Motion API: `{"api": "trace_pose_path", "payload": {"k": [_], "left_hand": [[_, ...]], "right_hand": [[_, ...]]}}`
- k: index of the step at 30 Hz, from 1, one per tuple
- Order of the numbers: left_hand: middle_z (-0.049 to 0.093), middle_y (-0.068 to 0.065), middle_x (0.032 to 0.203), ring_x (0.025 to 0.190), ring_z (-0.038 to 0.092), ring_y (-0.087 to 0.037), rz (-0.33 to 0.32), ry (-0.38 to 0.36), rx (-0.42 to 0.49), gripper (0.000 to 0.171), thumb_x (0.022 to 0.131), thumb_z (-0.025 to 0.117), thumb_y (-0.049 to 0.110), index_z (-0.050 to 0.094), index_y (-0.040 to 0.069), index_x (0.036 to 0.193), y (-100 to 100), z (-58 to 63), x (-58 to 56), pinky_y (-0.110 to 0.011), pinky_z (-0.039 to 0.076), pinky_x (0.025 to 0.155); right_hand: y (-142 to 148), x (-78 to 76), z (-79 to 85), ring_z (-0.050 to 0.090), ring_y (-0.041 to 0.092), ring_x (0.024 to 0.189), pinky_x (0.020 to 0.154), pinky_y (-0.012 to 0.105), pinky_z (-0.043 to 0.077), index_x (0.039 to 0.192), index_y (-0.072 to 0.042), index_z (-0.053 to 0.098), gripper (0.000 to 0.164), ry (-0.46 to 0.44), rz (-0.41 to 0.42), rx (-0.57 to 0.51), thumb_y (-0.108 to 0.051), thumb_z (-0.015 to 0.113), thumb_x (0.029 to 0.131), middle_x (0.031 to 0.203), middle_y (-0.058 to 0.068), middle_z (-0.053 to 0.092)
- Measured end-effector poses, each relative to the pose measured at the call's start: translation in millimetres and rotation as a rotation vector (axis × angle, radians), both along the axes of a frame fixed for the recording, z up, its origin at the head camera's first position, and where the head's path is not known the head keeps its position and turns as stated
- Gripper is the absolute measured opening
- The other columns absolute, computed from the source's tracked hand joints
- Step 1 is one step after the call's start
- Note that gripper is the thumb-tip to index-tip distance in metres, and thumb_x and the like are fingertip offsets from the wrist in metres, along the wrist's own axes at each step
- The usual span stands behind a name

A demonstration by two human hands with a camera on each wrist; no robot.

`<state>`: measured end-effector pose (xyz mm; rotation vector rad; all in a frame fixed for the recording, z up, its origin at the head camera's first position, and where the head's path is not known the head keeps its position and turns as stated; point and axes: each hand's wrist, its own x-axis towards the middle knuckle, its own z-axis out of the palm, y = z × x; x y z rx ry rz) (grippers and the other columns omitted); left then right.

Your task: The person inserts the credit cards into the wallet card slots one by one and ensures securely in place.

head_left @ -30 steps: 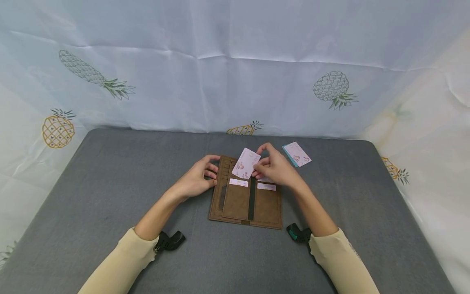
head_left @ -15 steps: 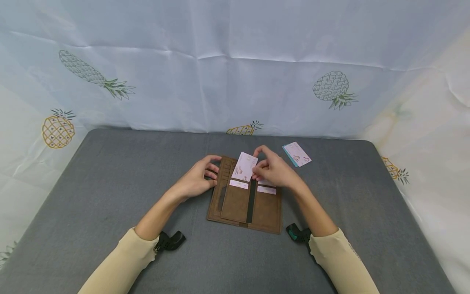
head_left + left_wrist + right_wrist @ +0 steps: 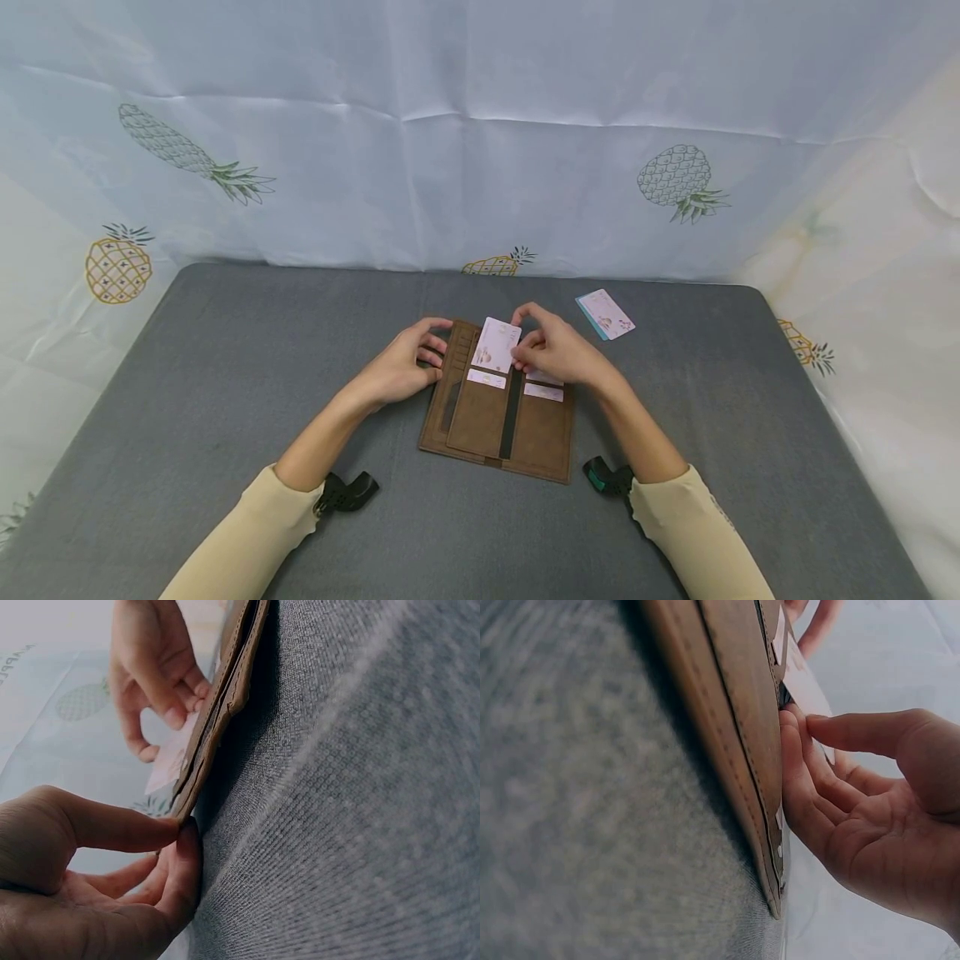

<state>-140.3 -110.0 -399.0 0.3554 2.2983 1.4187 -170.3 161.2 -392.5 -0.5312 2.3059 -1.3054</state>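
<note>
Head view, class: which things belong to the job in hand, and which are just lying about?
In the job:
brown wallet, held by the left hand
pink card, pinched by the right hand

Aside:
loose cards, untouched, perhaps for later
pineapple-print cloth, backdrop only

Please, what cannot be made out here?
Head view: upper right rectangular pink card in brown leather wallet, partly hidden by right hand.
Head view: blue flat card, mostly under loose pink flowered card.
Head view: any lettering on the latter, too small.
Left wrist view: wallet's other end, cut off by top edge.
</note>
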Motion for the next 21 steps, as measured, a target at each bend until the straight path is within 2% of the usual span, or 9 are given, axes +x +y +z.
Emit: {"api": "trace_pose_path", "payload": {"k": [14,21], "left_hand": [[0.053,-0.013,0.122,0.101,0.058,-0.024,-0.008,0.007,0.002,0.068,0.089,0.059,-0.005,0.033,0.017,0.148,-0.4,-0.8,0.0,-0.032,0.05,0.081],[0.053,-0.013,0.122,0.101,0.058,-0.024,-0.009,0.011,0.0,0.068,0.089,0.059,-0.005,0.034,0.017,0.148,-0.3,-1.0,-0.5,-0.033,0.05,0.081]], "right_hand": [[-0.4,2.2,-0.5,0.068,0.024,0.071,0.064,0.033,0.057,0.115,-0.008,0.051,0.02,0.074,0.054,0.061,-0.008,0.057,0.096,0.079,0.015,0.071],[-3.1,2.8,-1.7,0.057,0.014,0.065,0.057,0.026,0.046,0.109,-0.012,0.059,0.015,0.162,0.108,0.175,-0.009,0.049,0.098,0.082,0.004,0.069]]}}
